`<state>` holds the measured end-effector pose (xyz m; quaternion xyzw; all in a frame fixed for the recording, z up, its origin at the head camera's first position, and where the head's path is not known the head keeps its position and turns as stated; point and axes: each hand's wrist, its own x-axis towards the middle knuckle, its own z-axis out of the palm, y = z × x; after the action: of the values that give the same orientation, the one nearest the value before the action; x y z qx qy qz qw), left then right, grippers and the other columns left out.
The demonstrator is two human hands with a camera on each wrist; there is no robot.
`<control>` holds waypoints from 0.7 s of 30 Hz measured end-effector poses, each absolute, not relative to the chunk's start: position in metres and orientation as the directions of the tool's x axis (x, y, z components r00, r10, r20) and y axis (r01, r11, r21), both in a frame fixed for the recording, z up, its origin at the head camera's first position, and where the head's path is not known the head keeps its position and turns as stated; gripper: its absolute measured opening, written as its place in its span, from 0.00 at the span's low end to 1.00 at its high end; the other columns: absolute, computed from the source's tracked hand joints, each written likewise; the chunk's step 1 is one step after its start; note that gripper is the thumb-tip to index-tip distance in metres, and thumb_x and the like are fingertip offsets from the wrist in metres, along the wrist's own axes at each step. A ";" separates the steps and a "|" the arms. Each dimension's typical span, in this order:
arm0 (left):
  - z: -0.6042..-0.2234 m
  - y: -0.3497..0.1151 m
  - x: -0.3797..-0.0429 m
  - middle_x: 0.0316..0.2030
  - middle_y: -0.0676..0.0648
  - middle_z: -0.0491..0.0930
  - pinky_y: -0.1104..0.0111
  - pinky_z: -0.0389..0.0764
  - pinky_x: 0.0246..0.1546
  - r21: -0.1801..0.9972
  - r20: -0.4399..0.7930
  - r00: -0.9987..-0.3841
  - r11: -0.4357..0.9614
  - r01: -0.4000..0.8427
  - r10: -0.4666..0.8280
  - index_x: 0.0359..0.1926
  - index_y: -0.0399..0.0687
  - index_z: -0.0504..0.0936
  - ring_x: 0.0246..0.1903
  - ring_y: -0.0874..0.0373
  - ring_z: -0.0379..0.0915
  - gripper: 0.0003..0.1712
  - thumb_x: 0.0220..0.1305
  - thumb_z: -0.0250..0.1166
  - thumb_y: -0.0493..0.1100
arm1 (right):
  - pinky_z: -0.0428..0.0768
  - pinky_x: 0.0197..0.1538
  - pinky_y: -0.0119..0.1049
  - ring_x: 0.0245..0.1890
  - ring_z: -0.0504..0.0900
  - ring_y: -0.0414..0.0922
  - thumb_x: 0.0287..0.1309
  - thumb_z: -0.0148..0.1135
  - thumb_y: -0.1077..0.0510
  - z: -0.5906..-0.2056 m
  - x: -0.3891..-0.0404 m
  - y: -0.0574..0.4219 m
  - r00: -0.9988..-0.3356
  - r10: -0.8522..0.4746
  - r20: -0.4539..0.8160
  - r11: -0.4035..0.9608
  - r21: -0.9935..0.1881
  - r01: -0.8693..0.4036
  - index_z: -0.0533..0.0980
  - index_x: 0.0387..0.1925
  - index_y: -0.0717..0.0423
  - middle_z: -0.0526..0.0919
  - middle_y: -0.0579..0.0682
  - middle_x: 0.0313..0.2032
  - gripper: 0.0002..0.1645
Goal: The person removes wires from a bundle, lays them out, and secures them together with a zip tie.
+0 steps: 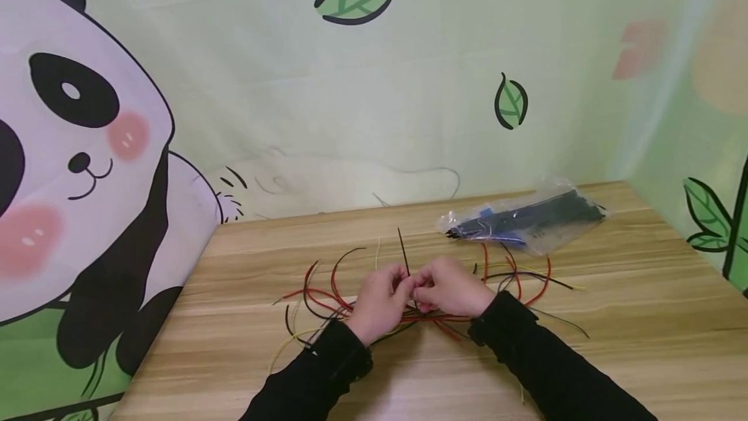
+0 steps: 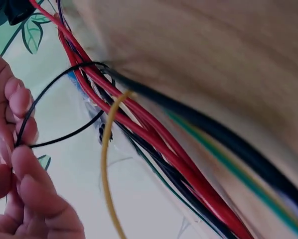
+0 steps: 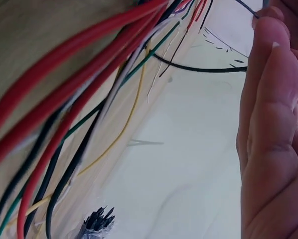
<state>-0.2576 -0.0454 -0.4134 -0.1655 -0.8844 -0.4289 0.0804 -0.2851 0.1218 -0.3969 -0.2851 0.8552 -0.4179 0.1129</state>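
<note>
A bundle of loose wires (image 1: 403,318) in red, black, yellow, green and white lies across the wooden table, its ends fanned out both ways. Around it runs a thin black cable tie (image 2: 64,134), its loop still wide, with a tail sticking up between the hands in the head view. My left hand (image 1: 378,297) pinches the tie between thumb and fingers. Close against it, my right hand (image 1: 452,288) pinches the tie too. The fingertips hide where the tie's ends meet. In the right wrist view, the right-hand fingers (image 3: 278,99) are seen from the side.
At the back right of the table (image 1: 643,317) lies a clear plastic bag (image 1: 526,216) of black cable ties. A cloth backdrop (image 1: 374,96) with a panda and leaves hangs behind and beside the table.
</note>
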 end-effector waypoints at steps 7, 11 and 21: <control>-0.405 -0.044 -0.267 0.18 0.51 0.73 0.71 0.65 0.17 0.764 0.348 -0.927 0.530 0.368 0.141 0.28 0.45 0.73 0.16 0.63 0.66 0.10 0.69 0.58 0.38 | 0.65 0.21 0.29 0.15 0.70 0.35 0.58 0.65 0.61 -0.401 -0.289 0.124 -0.782 -0.621 0.049 0.493 -0.752 -0.438 0.81 0.21 0.58 0.75 0.42 0.14 0.11; -0.400 -0.046 -0.273 0.18 0.50 0.74 0.70 0.66 0.17 0.777 0.344 -0.930 0.518 0.359 0.128 0.28 0.45 0.72 0.17 0.63 0.69 0.10 0.69 0.57 0.38 | 0.61 0.22 0.29 0.15 0.63 0.35 0.57 0.66 0.61 -0.402 -0.289 0.122 -0.775 -0.627 0.081 0.521 -0.695 -0.495 0.80 0.18 0.56 0.68 0.37 0.13 0.12; -0.372 -0.055 -0.283 0.18 0.49 0.72 0.69 0.69 0.19 0.759 0.486 -0.874 0.491 0.428 0.011 0.26 0.43 0.72 0.18 0.60 0.70 0.12 0.69 0.59 0.37 | 0.68 0.27 0.34 0.19 0.69 0.38 0.49 0.73 0.60 -0.418 -0.282 0.116 -0.797 -0.603 0.024 0.667 -0.534 -0.520 0.75 0.12 0.47 0.71 0.37 0.14 0.17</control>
<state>-0.2828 -0.0552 -0.3719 -0.1310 -0.8366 -0.4870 0.2140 -0.2817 0.1155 -0.4178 -0.3088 0.9096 -0.2671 0.0774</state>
